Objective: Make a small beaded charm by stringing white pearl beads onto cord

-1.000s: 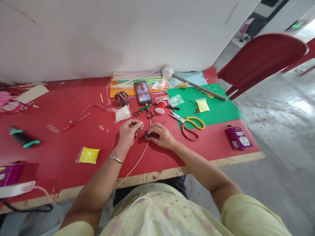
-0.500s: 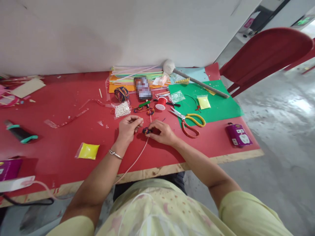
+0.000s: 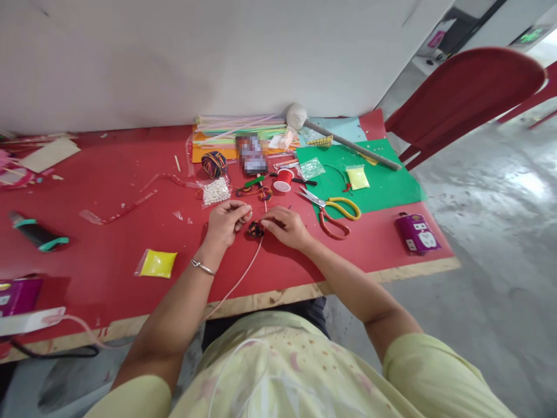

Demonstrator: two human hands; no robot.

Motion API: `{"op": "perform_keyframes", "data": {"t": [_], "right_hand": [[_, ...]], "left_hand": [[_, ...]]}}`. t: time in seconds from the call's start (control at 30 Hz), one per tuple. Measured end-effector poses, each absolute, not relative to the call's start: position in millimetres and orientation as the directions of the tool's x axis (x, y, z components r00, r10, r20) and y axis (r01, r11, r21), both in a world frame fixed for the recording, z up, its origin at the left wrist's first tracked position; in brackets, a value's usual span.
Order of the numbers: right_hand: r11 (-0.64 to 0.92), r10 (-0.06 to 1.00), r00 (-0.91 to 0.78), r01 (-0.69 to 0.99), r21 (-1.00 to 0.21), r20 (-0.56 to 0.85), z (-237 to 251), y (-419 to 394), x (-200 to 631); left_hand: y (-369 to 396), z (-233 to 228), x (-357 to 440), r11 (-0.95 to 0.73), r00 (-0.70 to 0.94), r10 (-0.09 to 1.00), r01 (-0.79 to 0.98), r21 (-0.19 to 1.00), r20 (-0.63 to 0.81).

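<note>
Both hands slid a touch toward the far edge since a second ago; camera drifted too, otherwise same layout. Our left hand (image 3: 224, 223) is pinched narrow on something too small to make out, our right hand (image 3: 285, 227) presses fingertips on the multicolour yarn knot (image 3: 255, 229) mid-bench, with a thin pale stick (image 3: 237, 281) running from it past the near edge toward us. Open bench between our left hand and the yellow packet (image 3: 157, 263); more free room along the near edge right of our forearm, up to the purple box (image 3: 416, 233) by the right corner. Scissors (image 3: 333, 212) lie just beyond our right hand at the edge of the green sheet (image 3: 391, 186). Far edge is crowded: straws (image 3: 237, 123), yarn ball (image 3: 214, 164), pearl bag (image 3: 216, 191), red spool (image 3: 284, 180). Red bench (image 3: 108, 232) butts a white wall; red chair (image 3: 461, 96) and grey floor off the right side.
</note>
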State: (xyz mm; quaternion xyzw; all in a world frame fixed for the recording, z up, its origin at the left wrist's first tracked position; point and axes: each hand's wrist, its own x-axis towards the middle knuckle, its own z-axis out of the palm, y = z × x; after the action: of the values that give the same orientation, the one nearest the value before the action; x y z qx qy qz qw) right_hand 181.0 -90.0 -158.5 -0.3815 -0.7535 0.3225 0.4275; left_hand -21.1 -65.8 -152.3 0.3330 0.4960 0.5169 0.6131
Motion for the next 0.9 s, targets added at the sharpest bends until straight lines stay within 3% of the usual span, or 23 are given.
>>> {"op": "perform_keyframes", "data": {"t": [0.17, 0.3, 0.37, 0.63, 0.9], "right_hand": [[0.299, 0.954, -0.119, 0.284, -0.911, 0.276, -158.2, -82.4, 175.7], [0.114, 0.986, -0.137, 0.111, -0.987, 0.098, -151.1, -69.6, 161.2], [0.080, 0.982, -0.173, 0.018, -0.997, 0.076, -149.3, -64.4, 151.7], [-0.083, 0.996, -0.064, -0.248, -0.965, -0.069, -155.4, -62.0, 141.2], [-0.070, 0.997, -0.027, -0.180, -0.981, -0.067, -150.9, -66.7, 141.2]], "left_hand": [[-65.1, -152.0, -22.9, 0.213, -0.037, 0.971, -0.313, 0.926, -0.236], [-64.7, -152.3, -23.7, 0.194, -0.049, 0.975, -0.281, 0.940, -0.216], [-64.7, -152.4, -23.9, 0.193, -0.049, 0.976, -0.250, 0.949, -0.212], [-64.2, -153.5, -23.0, 0.196, -0.040, 0.977, -0.234, 0.952, -0.211], [-62.7, -151.8, -22.0, 0.200, -0.079, 0.969, -0.305, 0.931, -0.234]]}}
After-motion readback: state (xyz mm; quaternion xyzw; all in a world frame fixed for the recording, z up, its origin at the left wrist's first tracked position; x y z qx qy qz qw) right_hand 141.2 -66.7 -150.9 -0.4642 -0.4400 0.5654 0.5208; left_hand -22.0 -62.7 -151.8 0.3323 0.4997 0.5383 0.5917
